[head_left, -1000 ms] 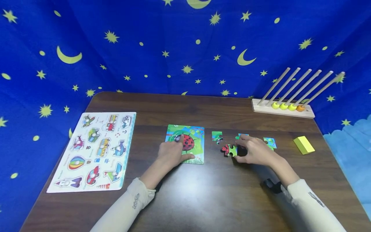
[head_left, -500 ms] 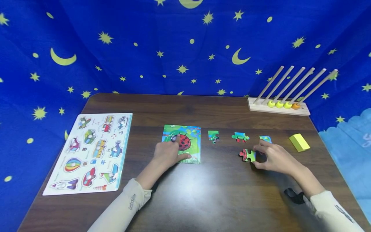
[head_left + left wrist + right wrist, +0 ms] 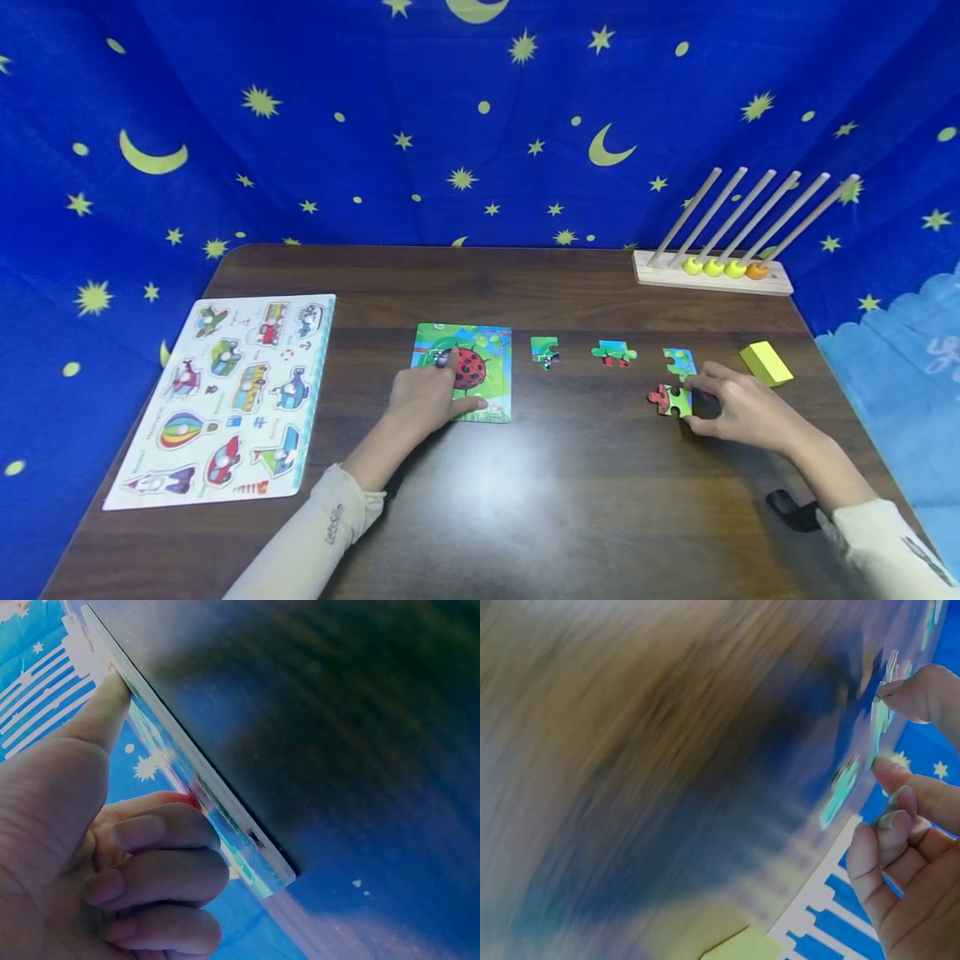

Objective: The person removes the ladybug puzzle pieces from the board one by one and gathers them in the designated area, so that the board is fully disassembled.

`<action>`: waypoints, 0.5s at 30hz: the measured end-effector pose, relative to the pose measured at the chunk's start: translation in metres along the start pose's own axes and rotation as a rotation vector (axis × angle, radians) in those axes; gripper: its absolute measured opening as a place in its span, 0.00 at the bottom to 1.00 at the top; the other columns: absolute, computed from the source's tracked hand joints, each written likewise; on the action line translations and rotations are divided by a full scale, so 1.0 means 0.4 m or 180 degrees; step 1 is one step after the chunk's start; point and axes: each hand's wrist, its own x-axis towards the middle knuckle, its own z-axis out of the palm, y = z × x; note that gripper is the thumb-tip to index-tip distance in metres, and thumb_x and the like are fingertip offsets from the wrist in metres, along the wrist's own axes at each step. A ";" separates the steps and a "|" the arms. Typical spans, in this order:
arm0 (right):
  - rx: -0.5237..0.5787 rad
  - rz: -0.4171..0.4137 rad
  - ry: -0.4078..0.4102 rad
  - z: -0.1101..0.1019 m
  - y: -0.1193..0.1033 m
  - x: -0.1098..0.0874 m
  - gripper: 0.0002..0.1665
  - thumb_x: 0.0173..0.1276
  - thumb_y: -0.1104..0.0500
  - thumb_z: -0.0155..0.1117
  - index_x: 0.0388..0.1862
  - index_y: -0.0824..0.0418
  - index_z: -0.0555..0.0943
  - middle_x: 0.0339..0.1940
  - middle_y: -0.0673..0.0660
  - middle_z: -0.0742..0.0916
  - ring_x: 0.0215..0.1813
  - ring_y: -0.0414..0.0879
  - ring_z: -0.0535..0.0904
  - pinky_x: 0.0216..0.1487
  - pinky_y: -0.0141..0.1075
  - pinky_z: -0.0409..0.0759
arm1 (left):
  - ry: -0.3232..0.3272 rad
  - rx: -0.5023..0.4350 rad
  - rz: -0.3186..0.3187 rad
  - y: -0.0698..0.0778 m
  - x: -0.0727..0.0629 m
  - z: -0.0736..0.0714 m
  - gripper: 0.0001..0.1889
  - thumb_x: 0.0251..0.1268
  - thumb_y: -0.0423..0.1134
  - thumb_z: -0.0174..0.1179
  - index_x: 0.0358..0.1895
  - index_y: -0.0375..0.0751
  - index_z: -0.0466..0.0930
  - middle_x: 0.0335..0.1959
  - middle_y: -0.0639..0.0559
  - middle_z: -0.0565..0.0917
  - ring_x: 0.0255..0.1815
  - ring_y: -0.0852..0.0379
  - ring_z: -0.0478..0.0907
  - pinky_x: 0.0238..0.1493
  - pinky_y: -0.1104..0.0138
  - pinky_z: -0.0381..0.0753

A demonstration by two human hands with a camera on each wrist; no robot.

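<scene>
My left hand rests on a square ladybug picture board, index finger stretched over the ladybug and thumb near the lower edge. In the left wrist view its thumb lies against the board while the other fingers curl below. My right hand pinches a red and green jigsaw piece between thumb and index finger, low over the table. Just behind that piece lies a blue and green corner piece. Further left are a middle piece and a green piece.
A white knob puzzle board with vehicle pictures lies on the left. A yellow block sits beyond my right hand. At the back right stands a wooden peg stand with several beads. A blue star curtain hangs behind the table.
My right hand has slid the pinched jigsaw piece rightward, from near the middle piece to just in front of the corner piece. The left hand stays on the ladybug board. The head view has turned slightly right.
</scene>
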 end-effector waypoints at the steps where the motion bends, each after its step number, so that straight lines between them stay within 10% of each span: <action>1: 0.0007 -0.0009 -0.0011 -0.001 0.005 0.000 0.28 0.47 0.54 0.80 0.45 0.67 0.85 0.28 0.51 0.74 0.25 0.37 0.62 0.24 0.30 0.60 | 0.0004 -0.0006 -0.0002 -0.001 0.000 0.000 0.53 0.54 0.77 0.56 0.76 0.43 0.62 0.11 0.56 0.66 0.15 0.58 0.60 0.18 0.65 0.64; 15: -0.0102 -0.0127 -0.0192 -0.002 0.049 -0.006 0.28 0.48 0.55 0.79 0.48 0.67 0.85 0.27 0.47 0.72 0.26 0.36 0.61 0.26 0.30 0.61 | 0.0071 -0.0026 0.0044 -0.006 0.002 0.007 0.53 0.54 0.77 0.56 0.76 0.42 0.62 0.10 0.58 0.61 0.15 0.60 0.56 0.16 0.66 0.61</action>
